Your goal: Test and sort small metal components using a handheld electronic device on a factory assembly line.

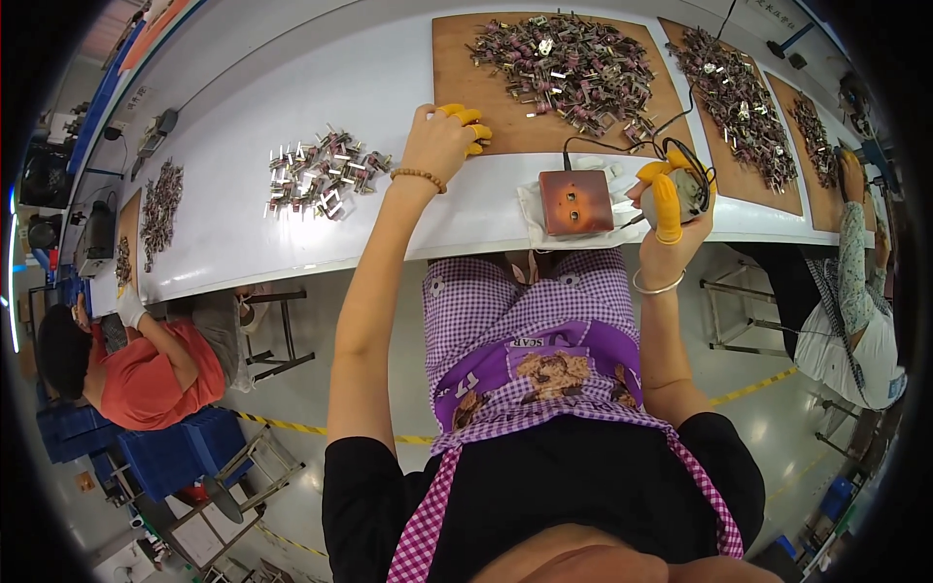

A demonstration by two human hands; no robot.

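We see our right hand raised over the near table edge, yellow-capped fingers clamped on a small grey part — its long axis cannot be told; our left hand rests on the brown board, fingertips curled together, holding nothing we can see — the copper box sits between.

i'm at what looks like a factory assembly line: long white bench, heaped small parts, seated co-workers.

The long white bench bears brown boards, component heaps and a copper box.
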